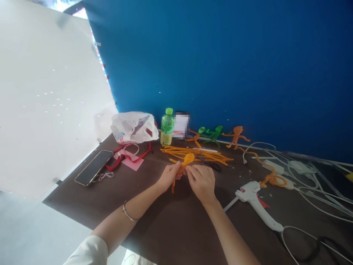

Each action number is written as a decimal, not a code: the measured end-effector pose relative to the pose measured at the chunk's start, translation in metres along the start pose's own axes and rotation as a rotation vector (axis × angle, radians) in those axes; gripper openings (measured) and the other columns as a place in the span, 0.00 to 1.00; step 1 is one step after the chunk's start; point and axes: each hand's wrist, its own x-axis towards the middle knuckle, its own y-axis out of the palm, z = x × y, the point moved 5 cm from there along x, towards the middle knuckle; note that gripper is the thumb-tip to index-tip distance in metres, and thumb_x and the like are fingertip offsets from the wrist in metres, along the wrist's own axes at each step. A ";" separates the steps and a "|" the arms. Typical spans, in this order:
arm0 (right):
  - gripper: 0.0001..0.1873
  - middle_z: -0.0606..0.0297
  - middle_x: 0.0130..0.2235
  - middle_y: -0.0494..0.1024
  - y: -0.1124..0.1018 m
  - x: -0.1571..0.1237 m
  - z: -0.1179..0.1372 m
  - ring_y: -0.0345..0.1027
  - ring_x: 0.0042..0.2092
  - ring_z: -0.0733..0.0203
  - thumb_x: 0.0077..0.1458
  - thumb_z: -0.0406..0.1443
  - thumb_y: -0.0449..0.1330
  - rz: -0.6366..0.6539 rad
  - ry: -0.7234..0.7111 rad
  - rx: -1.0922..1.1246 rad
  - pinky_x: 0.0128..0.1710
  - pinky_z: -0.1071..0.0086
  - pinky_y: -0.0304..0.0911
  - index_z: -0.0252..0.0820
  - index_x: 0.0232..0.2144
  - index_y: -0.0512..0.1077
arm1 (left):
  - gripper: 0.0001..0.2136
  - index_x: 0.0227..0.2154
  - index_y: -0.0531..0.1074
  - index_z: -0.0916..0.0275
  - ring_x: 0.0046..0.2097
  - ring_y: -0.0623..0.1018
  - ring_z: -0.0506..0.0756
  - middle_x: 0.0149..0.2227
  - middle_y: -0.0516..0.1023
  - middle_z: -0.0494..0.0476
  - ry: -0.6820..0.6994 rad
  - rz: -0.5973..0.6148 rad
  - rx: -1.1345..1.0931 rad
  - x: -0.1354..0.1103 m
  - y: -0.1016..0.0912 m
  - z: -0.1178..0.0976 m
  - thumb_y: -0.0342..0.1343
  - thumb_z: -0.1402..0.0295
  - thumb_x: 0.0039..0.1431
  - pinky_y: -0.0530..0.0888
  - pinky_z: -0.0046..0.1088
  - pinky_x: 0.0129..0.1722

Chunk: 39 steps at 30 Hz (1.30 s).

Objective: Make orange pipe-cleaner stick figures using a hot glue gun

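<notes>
An orange pipe cleaner figure point(188, 159) with a rounded, wound head is held between my two hands, above the dark table. My left hand point(170, 176) has its thumb and fingers closed around the figure's body, and orange strands hang below it. From the other side my right hand point(202, 181) pinches at the figure just under the head; its fingertips are partly hidden. Right behind my hands lies a bundle of loose orange pipe cleaners point(217, 157), with dark-handled scissors point(213, 166) partly under or beside them.
Three finished-looking figures, one a green figure point(216, 135), lean along the blue wall. A green-capped bottle point(166, 127) and a white plastic bag point(132, 127) stand at the back. A phone point(93, 168) lies left. At right are a glue gun point(255, 202) and tangled white cables point(317, 180).
</notes>
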 end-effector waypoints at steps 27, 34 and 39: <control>0.08 0.62 0.29 0.76 0.019 -0.013 -0.008 0.71 0.27 0.61 0.49 0.38 0.60 -0.081 0.708 1.015 0.30 0.66 0.71 0.40 0.30 0.71 | 0.14 0.43 0.73 0.62 0.30 0.64 0.49 0.26 0.65 0.51 0.400 -0.068 0.581 -0.006 -0.004 -0.019 0.47 0.68 0.56 0.62 0.23 0.30; 0.08 0.61 0.31 0.76 0.019 -0.014 -0.012 0.72 0.32 0.58 0.47 0.39 0.61 -0.118 0.698 0.949 0.36 0.64 0.69 0.39 0.29 0.72 | 0.23 0.56 0.59 0.59 0.30 0.63 0.49 0.29 0.61 0.51 0.420 0.070 0.707 -0.013 0.006 -0.020 0.50 0.67 0.56 0.65 0.25 0.31; 0.08 0.60 0.31 0.76 0.019 -0.014 -0.014 0.71 0.34 0.57 0.47 0.39 0.61 -0.127 0.663 0.906 0.38 0.62 0.68 0.39 0.29 0.72 | 0.22 0.57 0.58 0.59 0.31 0.64 0.50 0.29 0.61 0.52 0.464 0.087 0.768 -0.010 0.006 -0.014 0.46 0.68 0.58 0.66 0.25 0.32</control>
